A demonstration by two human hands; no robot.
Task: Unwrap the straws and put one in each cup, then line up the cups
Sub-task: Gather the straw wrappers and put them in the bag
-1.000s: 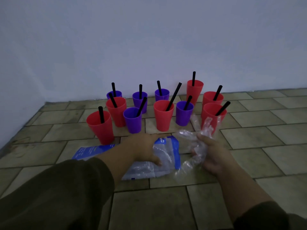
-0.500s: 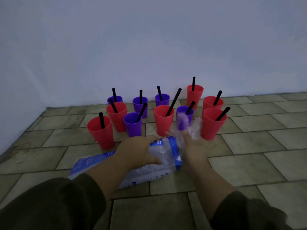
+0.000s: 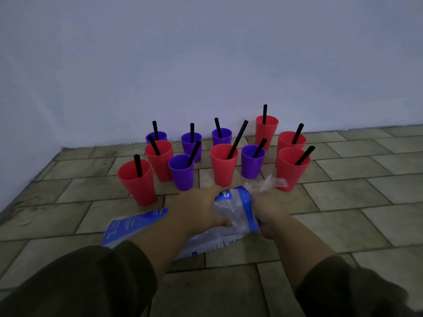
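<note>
Several red cups (image 3: 223, 165) and purple cups (image 3: 182, 172) stand in a loose cluster on the tiled floor near the wall, each with a black straw (image 3: 238, 139) in it. In front of them lies a blue and clear plastic bag (image 3: 231, 209). My left hand (image 3: 201, 209) holds the bag near its mouth. My right hand (image 3: 269, 210) grips crumpled clear wrappers (image 3: 273, 182) at the bag's mouth; its fingers are hidden behind the plastic.
A white wall (image 3: 206, 65) rises right behind the cups and another wall closes the left side. Brownish floor tiles (image 3: 354, 191) stretch to the right and toward me.
My right hand has carried the clear wrappers leftward from beside the right red cup to the bag's mouth. My left hand has stayed on the bag.
</note>
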